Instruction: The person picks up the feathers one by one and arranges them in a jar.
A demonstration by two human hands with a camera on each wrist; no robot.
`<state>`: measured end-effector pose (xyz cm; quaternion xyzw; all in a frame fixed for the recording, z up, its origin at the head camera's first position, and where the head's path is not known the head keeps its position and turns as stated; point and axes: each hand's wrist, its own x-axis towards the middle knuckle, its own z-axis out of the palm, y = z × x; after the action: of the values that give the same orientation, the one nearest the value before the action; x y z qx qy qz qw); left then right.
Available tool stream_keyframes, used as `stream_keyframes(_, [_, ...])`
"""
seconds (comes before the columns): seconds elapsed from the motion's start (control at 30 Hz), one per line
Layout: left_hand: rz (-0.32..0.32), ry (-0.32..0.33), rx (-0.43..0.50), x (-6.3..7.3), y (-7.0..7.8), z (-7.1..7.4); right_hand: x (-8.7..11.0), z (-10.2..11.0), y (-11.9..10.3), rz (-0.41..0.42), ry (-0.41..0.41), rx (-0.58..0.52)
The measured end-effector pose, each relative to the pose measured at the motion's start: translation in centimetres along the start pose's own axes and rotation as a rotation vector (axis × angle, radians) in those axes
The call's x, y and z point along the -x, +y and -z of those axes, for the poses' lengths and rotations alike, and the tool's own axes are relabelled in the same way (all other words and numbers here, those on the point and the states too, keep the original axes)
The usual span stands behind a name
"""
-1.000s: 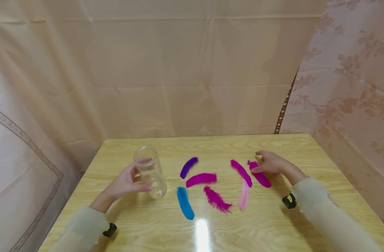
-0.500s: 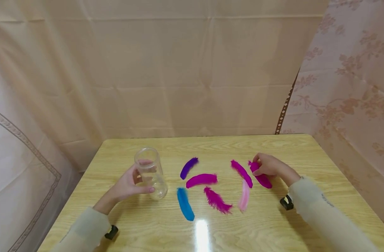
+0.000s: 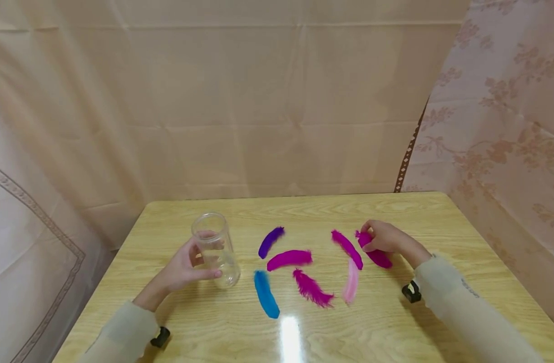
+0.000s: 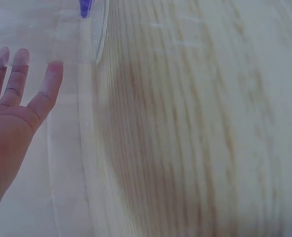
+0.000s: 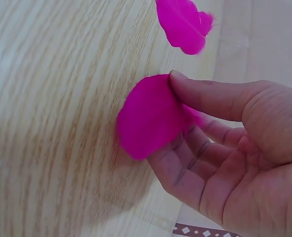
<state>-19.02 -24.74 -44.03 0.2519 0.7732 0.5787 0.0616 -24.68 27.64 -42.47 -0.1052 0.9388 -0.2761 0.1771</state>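
My left hand (image 3: 183, 267) grips a clear, wide-mouthed jar (image 3: 225, 259) at the left of the table, fingers behind it and thumb across its front low down. The left wrist view has the fingertips against the see-through wall. At the far right of a group of feathers, my right hand (image 3: 386, 237) pinches a magenta feather (image 5: 148, 118) between thumb and fingers. Its rounded end spreads out past the fingertips, close over the wood. Just left of that hand lie another magenta feather (image 3: 347, 249) and a pale pink feather (image 3: 350, 282).
Mid-table lie a purple feather (image 3: 270, 243), a smooth magenta feather (image 3: 289, 259), a blue feather (image 3: 266, 295) and a frayed magenta feather (image 3: 313, 289). The wooden table (image 3: 222, 327) ends at a beige curtain (image 3: 277, 126) behind and patterned cloth (image 3: 513, 141) on the right.
My right hand has lowered onto the rightmost magenta feather, and its spread thumb and fingers have closed to pinch it. The left hand and jar have hardly moved.
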Motion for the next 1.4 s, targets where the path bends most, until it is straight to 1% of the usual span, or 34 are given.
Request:
stream_keyframes(0.27, [0.008, 0.000, -0.014, -0.1, 0.1, 0.0, 0.0, 0.0, 0.1, -0.030, -0.009, -0.049])
stream_keyframes(0.6, [0.019, 0.001, -0.008, 0.1, 0.1, 0.1, 0.1, 0.3, 0.1, -0.014, -0.025, -0.071])
stream_keyframes(0.9, [0.030, 0.008, -0.014, 0.2, 0.1, 0.1, 0.3, 0.6, -0.3, -0.004, -0.017, -0.096])
stream_keyframes(1.03, [0.017, 0.004, -0.008, 0.2, 0.0, 0.1, 0.3, 0.7, -0.7, 0.025, 0.000, -0.082])
stream_keyframes(1.2, [-0.002, 0.006, 0.001, 0.1, -0.1, 0.2, 0.3, 0.8, -1.2, 0.075, 0.042, -0.022])
stream_keyframes(1.4, [0.028, 0.012, -0.003, 0.1, 0.1, 0.1, 0.3, 1.0, -1.8, 0.096, 0.074, 0.012])
